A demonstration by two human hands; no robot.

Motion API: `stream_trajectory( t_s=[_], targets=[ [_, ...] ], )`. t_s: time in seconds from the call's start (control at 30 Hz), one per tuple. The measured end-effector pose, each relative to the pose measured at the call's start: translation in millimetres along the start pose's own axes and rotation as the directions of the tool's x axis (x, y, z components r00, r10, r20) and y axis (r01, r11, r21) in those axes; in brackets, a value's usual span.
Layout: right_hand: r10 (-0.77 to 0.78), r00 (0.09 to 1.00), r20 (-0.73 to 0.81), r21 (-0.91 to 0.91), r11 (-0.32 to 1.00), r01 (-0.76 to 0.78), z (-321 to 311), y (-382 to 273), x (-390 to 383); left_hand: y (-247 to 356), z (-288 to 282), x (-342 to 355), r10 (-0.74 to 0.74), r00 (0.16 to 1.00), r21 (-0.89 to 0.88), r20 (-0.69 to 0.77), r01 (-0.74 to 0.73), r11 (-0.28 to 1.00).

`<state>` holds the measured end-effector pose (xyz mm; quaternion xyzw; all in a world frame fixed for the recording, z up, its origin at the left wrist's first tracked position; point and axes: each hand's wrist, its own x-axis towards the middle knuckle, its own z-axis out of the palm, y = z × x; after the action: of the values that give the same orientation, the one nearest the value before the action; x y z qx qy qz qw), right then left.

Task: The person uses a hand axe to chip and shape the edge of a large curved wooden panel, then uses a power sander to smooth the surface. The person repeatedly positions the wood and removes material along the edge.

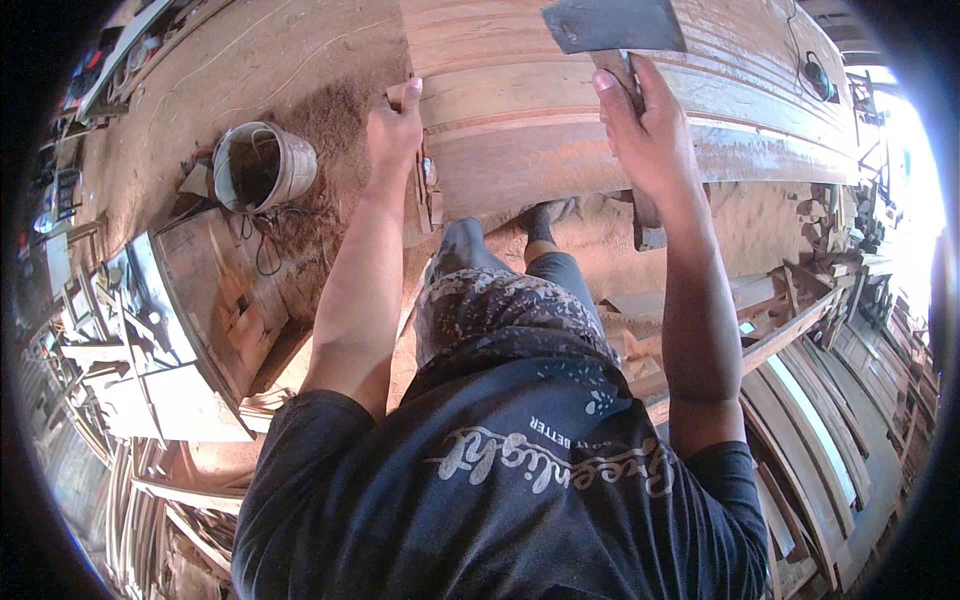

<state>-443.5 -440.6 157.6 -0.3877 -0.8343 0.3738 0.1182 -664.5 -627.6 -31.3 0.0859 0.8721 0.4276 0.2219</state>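
My right hand is closed round the wooden handle of a tool with a wide, flat, dark metal blade, held above a long wooden workpiece with grooved boards along it. My left hand grips the left end of a light wooden strip at the workpiece's edge, thumb raised. A dark handled object shows below my right hand, partly hidden by my wrist; I cannot make out whether it is part of the same tool.
A dusty bucket stands on the sandy floor at the left, near cables and a wooden box. Stacked boards and a rail lie at the lower right; scrap wood piles at the lower left. A small power tool sits far right.
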Motion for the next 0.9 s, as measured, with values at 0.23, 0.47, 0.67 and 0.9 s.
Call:
stream_trajectory(
  t_s=[0.23,0.47,0.67,0.9],
  targets=[
    [-0.047,0.999,0.012,0.029,0.998,0.047,28,-15,13,-8,3,3,0.085,0.996,-0.092,-0.036,-0.088,0.992],
    [-0.095,0.994,0.061,-0.106,0.989,0.101,65,0,19,-5,5,1,0.018,0.999,-0.026,-0.031,-0.018,1.000],
    [-0.119,0.987,0.109,-0.142,0.981,0.134,98,-19,-12,-18,5,10,-0.033,0.999,-0.019,0.015,0.033,0.999],
    [-0.163,0.969,0.185,-0.243,0.948,0.206,134,-2,-20,-17,6,7,0.029,1.000,-0.080,0.000,-0.029,0.996]
  ],
)
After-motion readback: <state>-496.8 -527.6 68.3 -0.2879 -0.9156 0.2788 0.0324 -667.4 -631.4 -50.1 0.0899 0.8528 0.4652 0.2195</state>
